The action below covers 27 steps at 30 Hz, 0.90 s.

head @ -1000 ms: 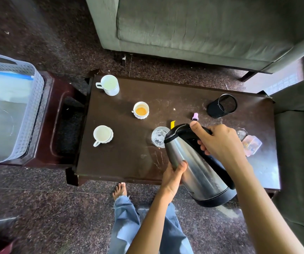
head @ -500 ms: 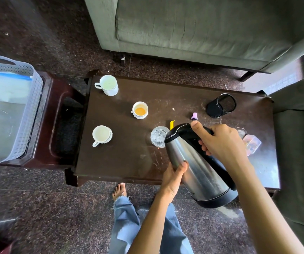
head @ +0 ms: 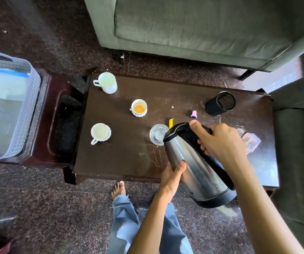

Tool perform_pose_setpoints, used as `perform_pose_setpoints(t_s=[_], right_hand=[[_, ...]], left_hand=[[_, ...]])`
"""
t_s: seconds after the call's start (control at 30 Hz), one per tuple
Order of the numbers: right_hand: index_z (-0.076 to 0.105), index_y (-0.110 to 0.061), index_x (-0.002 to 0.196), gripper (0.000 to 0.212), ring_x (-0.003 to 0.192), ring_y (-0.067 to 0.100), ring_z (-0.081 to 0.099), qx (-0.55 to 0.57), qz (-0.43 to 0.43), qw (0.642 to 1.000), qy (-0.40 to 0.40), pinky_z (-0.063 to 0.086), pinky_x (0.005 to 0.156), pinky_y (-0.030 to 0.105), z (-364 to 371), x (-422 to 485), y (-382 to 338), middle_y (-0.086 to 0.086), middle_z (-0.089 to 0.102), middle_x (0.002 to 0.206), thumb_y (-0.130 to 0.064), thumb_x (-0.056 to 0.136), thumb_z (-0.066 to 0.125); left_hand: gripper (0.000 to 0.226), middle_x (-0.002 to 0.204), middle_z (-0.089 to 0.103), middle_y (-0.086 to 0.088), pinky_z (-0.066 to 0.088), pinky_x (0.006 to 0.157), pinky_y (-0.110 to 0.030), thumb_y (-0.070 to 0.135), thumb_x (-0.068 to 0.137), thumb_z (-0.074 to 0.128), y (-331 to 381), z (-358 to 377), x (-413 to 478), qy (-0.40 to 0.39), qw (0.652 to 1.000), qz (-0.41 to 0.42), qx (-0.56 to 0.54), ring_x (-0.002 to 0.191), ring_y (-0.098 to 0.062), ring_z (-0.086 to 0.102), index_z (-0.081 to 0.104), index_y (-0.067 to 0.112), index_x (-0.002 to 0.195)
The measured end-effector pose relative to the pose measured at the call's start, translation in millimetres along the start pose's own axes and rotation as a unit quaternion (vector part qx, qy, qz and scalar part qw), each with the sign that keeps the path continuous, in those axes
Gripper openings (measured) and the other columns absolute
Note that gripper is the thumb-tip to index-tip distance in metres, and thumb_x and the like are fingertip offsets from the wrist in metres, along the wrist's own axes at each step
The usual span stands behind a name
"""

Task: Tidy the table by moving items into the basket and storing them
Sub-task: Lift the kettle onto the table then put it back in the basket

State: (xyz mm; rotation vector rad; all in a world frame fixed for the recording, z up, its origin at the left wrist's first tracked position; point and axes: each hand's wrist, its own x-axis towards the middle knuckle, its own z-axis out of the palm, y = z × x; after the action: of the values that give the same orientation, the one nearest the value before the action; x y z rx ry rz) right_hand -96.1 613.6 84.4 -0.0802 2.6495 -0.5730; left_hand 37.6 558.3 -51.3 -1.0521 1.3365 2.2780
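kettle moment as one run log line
kettle: tilted, over table near edge | right hand: grips handle | left hand: holds body | basket: at left, kettle not in it

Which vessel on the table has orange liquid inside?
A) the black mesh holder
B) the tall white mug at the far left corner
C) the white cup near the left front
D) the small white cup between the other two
D: the small white cup shows orange inside, while the tall mug and the near cup look pale.
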Motion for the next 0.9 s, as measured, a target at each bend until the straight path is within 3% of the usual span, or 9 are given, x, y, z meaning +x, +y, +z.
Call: perform_pose_setpoints(t_s=[0.4,0.63,0.77,0.9], right_hand=[[0.061,-0.014,0.051,0.077,0.049,0.014,0.065,0.006,-0.013,1.000,0.018,0.059,0.065,0.037,0.9,-6.4,4.0,-0.007,0.063,0.043,-0.082,0.078,0.038],[0.062,-0.014,0.054,0.074,0.051,0.015,0.065,0.030,-0.004,0.999,0.023,0.058,0.067,0.037,0.8,-12.3,7.5,-0.006,0.064,0.045,-0.080,0.080,0.041],[0.062,-0.015,0.055,0.071,0.049,0.009,0.064,0.042,0.003,0.999,0.027,0.056,0.065,0.032,-0.2,-16.2,10.4,-0.009,0.064,0.046,-0.078,0.081,0.041],[0.062,-0.015,0.054,0.069,0.041,0.006,0.059,0.086,0.015,0.996,0.026,0.050,0.058,0.029,1.6,-21.0,18.9,-0.009,0.061,0.043,-0.076,0.081,0.044]], left_hand=[[0.068,0.093,0.063,0.005,0.050,0.076,-0.030,0.070,0.049,0.057,-4.5,-3.2,-2.3,-0.002,1.000,0.004,0.012,0.084,-0.009,0.061,0.054,0.028,0.102],[0.091,0.101,0.065,0.000,0.051,0.077,-0.025,0.070,0.052,0.062,-8.1,-6.8,0.2,-0.006,1.000,0.026,0.016,0.088,-0.009,0.063,0.053,0.014,0.122],[0.107,0.098,0.067,0.006,0.049,0.076,-0.019,0.085,0.039,0.068,-7.3,-10.2,2.6,-0.004,0.999,0.033,0.036,0.087,-0.002,0.064,0.055,0.016,0.120],[0.116,0.109,0.067,0.004,0.051,0.090,-0.026,0.088,0.038,0.068,-4.6,-15.4,3.2,-0.019,0.997,0.037,0.069,0.098,-0.005,0.063,0.051,0.016,0.128]])
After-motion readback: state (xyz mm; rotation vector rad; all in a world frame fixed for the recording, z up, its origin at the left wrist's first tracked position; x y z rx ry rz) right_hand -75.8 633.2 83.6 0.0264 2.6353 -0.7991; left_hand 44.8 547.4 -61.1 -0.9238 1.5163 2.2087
